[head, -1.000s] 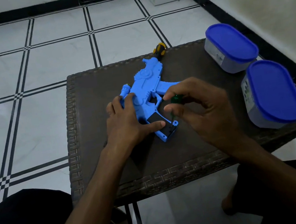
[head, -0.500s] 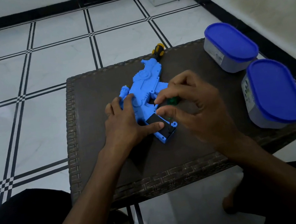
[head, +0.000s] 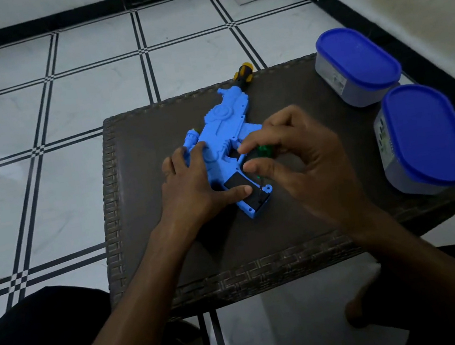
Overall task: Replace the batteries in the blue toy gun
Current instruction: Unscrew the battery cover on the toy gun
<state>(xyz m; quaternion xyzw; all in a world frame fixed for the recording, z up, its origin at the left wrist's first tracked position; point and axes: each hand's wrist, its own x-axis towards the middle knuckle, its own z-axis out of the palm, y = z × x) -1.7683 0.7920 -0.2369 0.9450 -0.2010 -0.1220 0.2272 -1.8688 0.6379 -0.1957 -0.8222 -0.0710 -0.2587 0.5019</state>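
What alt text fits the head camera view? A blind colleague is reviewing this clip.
A person's right hand pinches a small green-handled screwdriver over the grip of a blue toy gun, which the left hand holds down on a dark wicker table. Two blue-lidded containers stand at right.

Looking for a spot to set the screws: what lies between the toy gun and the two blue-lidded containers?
In the head view, only the right hand, holding a green-handled screwdriver, and bare table.
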